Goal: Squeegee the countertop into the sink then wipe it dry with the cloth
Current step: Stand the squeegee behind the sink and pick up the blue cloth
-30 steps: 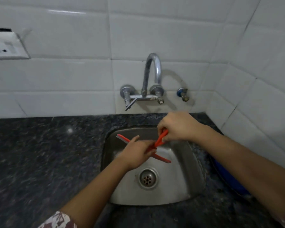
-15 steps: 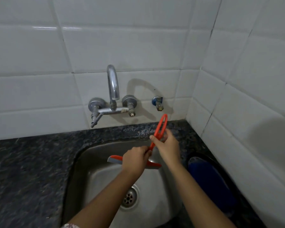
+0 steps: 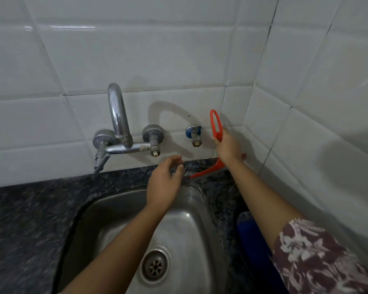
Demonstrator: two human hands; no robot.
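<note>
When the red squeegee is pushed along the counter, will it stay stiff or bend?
The squeegee probably feels light: the right hand holds it alone by its thin loop handle. The plastic frame looks stiff, though the blade edge on the countertop likely flexes. Wet, it may slip.

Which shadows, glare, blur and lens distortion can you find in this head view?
Head view: the faucet casts an arched shadow on the wall tiles; glare streaks the upper-left tile; the left countertop is smeared by blur; tile lines bow from wide-angle distortion; the right hand and squeegee stay fairly sharp.
</note>
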